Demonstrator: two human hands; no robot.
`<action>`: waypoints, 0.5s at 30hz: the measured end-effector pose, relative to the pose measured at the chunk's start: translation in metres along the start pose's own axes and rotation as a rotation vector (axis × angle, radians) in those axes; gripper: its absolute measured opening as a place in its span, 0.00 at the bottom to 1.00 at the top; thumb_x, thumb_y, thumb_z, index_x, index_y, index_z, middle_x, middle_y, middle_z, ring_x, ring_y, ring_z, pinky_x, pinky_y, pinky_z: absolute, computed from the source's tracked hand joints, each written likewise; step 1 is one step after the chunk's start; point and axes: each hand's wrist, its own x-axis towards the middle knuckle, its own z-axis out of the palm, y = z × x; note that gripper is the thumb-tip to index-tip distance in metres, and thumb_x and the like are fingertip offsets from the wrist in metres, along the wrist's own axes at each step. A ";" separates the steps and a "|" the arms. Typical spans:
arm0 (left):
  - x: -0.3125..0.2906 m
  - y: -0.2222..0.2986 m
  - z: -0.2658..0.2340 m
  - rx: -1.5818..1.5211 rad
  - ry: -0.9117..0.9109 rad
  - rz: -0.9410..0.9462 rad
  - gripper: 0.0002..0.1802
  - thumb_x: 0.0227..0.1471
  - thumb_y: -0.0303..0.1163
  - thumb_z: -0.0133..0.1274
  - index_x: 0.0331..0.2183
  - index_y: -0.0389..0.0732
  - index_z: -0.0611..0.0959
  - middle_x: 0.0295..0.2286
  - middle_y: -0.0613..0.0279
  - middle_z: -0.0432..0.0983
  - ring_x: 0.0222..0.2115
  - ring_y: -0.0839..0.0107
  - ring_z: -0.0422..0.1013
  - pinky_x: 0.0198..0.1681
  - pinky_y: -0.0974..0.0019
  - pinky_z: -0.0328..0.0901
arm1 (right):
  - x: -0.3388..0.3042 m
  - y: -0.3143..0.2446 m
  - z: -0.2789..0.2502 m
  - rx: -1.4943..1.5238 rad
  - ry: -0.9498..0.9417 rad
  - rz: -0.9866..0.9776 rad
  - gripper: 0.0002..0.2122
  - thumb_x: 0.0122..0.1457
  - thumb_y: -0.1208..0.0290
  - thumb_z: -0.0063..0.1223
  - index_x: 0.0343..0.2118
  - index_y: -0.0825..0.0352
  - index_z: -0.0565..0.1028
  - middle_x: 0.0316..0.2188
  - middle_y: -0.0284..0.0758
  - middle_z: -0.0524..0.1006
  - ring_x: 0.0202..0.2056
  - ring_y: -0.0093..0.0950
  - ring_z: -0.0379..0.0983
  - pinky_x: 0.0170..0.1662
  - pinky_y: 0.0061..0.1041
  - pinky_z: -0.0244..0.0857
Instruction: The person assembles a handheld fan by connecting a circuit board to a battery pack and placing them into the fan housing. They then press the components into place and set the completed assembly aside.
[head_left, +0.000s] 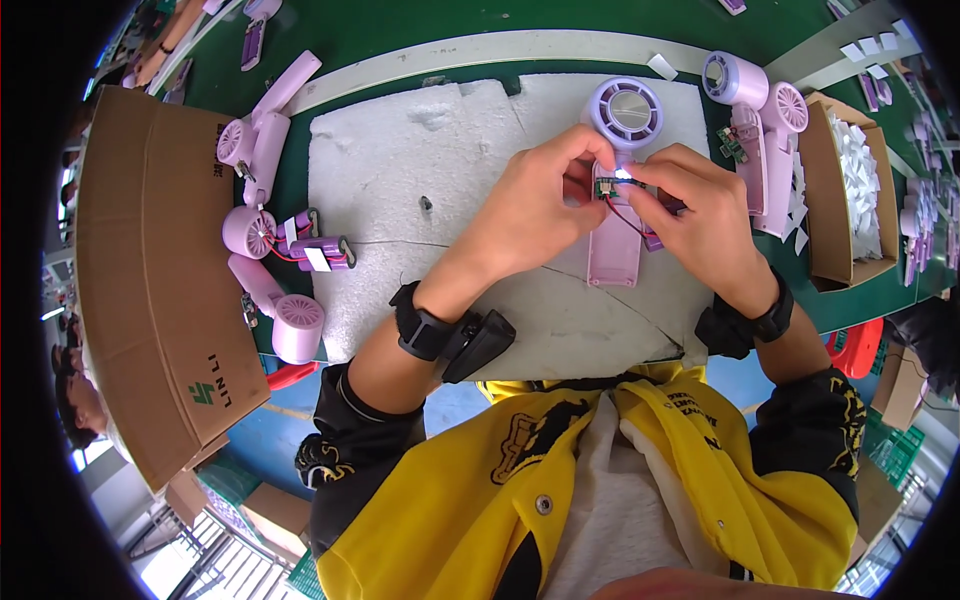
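Head view shows left fingers (602, 150) and right fingers (657, 178) pinching a board (606, 187), fan head (627, 112) just beyond them, handle (614, 255) below.

- Looks like a factory assembly workshop.
- Has a long green desk (400, 22) bearing many similar pink fan bodies (613, 258), with bare circuit boards (605, 187) and wired battery packs (322, 246).
- Keeps small white pieces (855, 185) in an open cardboard box (822, 190).
- Shows other people (88, 400) at the left rim, plus plastic crates (900, 452) and a blue floor (290, 435).
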 end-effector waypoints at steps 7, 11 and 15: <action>-0.001 0.004 -0.005 -0.109 -0.020 0.053 0.16 0.46 0.17 0.55 0.40 0.38 0.77 0.29 0.59 0.77 0.31 0.71 0.75 0.38 0.69 0.70 | 0.003 0.000 -0.004 -0.011 -0.035 -0.011 0.07 0.49 0.79 0.63 0.32 0.71 0.78 0.27 0.36 0.76 0.22 0.27 0.73 0.25 0.23 0.67; -0.001 0.000 -0.005 -0.042 0.011 0.058 0.13 0.49 0.18 0.54 0.39 0.38 0.81 0.30 0.59 0.78 0.30 0.71 0.75 0.37 0.70 0.70 | 0.002 0.001 -0.001 0.033 -0.039 0.089 0.08 0.49 0.77 0.64 0.32 0.71 0.77 0.27 0.36 0.76 0.22 0.27 0.73 0.25 0.23 0.67; -0.002 0.006 -0.012 0.113 -0.024 0.052 0.12 0.51 0.18 0.54 0.39 0.37 0.84 0.32 0.59 0.79 0.33 0.72 0.75 0.39 0.70 0.69 | 0.005 0.002 -0.002 0.171 -0.122 0.282 0.09 0.49 0.76 0.64 0.32 0.71 0.76 0.27 0.36 0.77 0.23 0.27 0.74 0.26 0.23 0.68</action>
